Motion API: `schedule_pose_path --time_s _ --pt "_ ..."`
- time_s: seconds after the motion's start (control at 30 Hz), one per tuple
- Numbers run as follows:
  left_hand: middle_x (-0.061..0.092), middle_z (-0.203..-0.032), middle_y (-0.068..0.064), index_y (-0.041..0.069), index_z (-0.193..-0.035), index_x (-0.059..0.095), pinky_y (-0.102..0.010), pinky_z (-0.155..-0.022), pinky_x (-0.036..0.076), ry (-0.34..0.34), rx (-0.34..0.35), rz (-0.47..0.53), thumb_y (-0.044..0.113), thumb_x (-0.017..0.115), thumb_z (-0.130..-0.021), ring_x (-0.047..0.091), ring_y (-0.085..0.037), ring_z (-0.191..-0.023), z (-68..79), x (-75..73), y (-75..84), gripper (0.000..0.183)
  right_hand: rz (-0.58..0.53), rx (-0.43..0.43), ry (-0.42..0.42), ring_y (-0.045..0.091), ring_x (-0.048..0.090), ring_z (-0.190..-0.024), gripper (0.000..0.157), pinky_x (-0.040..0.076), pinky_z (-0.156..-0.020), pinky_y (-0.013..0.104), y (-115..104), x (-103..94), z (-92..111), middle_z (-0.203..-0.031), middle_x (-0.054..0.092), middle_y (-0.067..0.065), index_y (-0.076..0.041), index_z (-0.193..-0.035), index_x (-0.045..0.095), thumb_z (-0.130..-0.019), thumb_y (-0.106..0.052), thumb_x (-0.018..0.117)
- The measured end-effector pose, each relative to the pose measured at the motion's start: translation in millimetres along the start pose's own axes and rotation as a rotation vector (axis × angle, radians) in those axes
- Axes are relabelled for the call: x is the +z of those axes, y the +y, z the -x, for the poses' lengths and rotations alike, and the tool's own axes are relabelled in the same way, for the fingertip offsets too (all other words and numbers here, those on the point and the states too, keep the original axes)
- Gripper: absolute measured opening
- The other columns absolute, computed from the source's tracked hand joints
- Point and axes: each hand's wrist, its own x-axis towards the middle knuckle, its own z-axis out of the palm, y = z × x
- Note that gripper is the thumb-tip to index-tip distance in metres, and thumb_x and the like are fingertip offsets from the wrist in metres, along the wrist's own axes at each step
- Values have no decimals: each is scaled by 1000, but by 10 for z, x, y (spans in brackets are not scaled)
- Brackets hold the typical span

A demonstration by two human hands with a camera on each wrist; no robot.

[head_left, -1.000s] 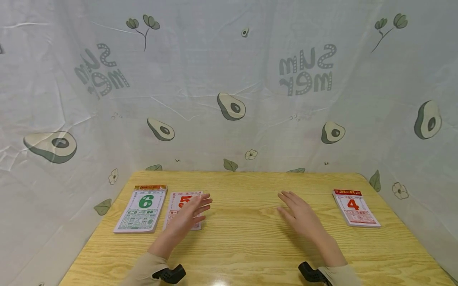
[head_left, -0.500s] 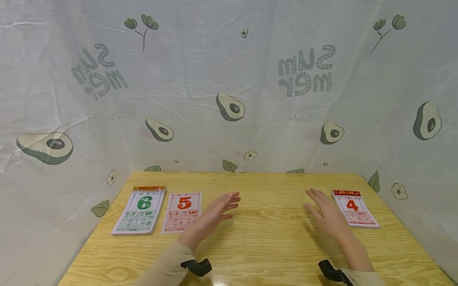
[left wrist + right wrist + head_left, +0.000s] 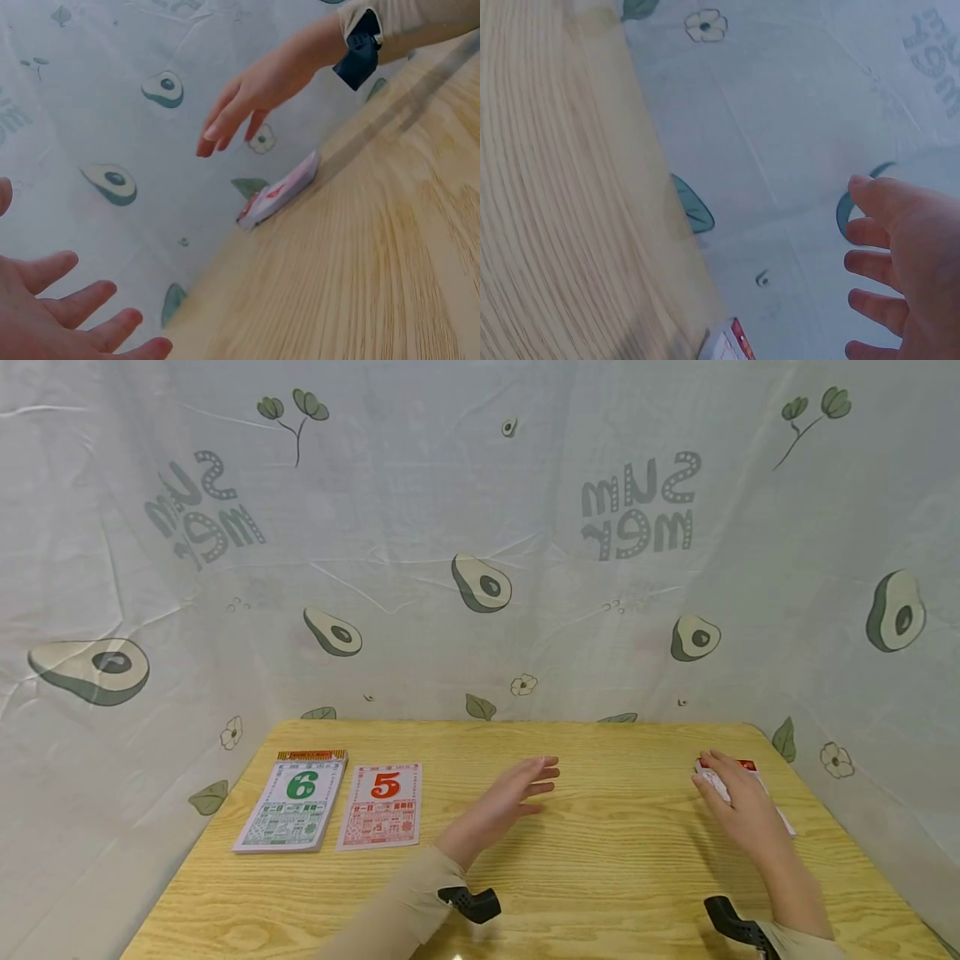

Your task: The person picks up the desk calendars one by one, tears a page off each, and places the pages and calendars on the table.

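Observation:
A thick tear-off calendar pad with a red header (image 3: 786,823) lies at the right of the table, largely covered in the head view by my right hand (image 3: 738,802). The left wrist view shows that hand above the pad (image 3: 289,187), apart from it, fingers extended. Over the middle of the table hovers my left hand (image 3: 506,802), fingers spread and holding nothing. At the left lie a calendar pad with a green 6 (image 3: 292,802) and, beside it, a single calendar sheet with a red 5 (image 3: 381,806).
The wooden table (image 3: 600,877) meets a pale curtain (image 3: 420,527) printed with avocados, which hangs behind it and along both sides. Each wrist carries a black camera mount, such as the left mount (image 3: 471,903).
Both hands have moved to the right. The left one has left the red 5 sheet uncovered, and the right one has come over the right-hand calendar pad. The calendars have stayed in place.

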Motion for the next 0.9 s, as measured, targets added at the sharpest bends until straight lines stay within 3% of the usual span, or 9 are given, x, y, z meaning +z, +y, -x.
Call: schedule_pose_path --time_s 0.5,0.9 --pt "38 -154 -14 18 -149 40 -59 -114 29 0 -45 198 57 39 -100 30 -39 -144 -528 487 -90 63 -6 133 26 62 24 -132 57 19 -103 74 472 -198 140 -147 27 41 10 -146 28 -106 -28 38" --pt "29 -157 -21 15 -150 37 -63 -114 24 -12 -57 339 55 37 -101 26 -42 -145 -800 906 -209 63 7 238 55 63 22 -131 58 18 -103 73 827 -276 294 -145 24 43 10 -148 24 -106 -29 34"
